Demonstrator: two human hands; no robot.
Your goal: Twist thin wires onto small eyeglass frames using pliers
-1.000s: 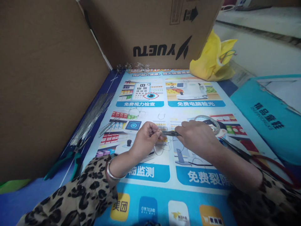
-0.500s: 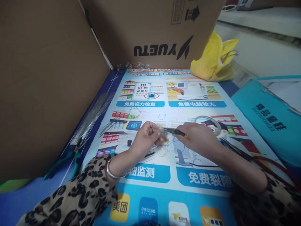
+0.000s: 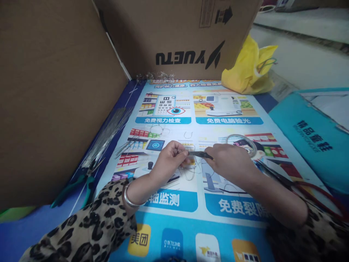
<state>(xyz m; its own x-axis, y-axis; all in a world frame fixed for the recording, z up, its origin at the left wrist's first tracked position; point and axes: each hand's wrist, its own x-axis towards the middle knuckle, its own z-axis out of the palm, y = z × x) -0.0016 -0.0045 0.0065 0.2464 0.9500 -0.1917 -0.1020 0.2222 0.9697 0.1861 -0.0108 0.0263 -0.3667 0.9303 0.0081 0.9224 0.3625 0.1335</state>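
Note:
My left hand (image 3: 172, 157) is closed in a pinch on thin wire (image 3: 188, 174), whose loops hang below and to the right of the fingers. My right hand (image 3: 230, 160) is wrapped round a pair of pliers (image 3: 200, 154), with the dark jaws pointing left. Their tips meet the wire right at my left fingertips; the handles are mostly hidden in my palm. A bent U-shaped wire piece (image 3: 188, 135) lies on the printed sheet (image 3: 226, 218) just beyond my hands. More wire loops (image 3: 159, 130) lie farther back to the left.
Green-handled pliers (image 3: 88, 180) and a bundle of straight wires (image 3: 109, 134) lie at the left. A roll of tape (image 3: 242, 140) and red-handled scissors (image 3: 313, 194) are on the right. Cardboard (image 3: 177, 32) walls the back; a yellow bag (image 3: 247, 72) and teal box (image 3: 308, 134) stand right.
The pliers have turned a little and their jaws have come lower, closer to my left fingertips. My left hand has stayed almost in place.

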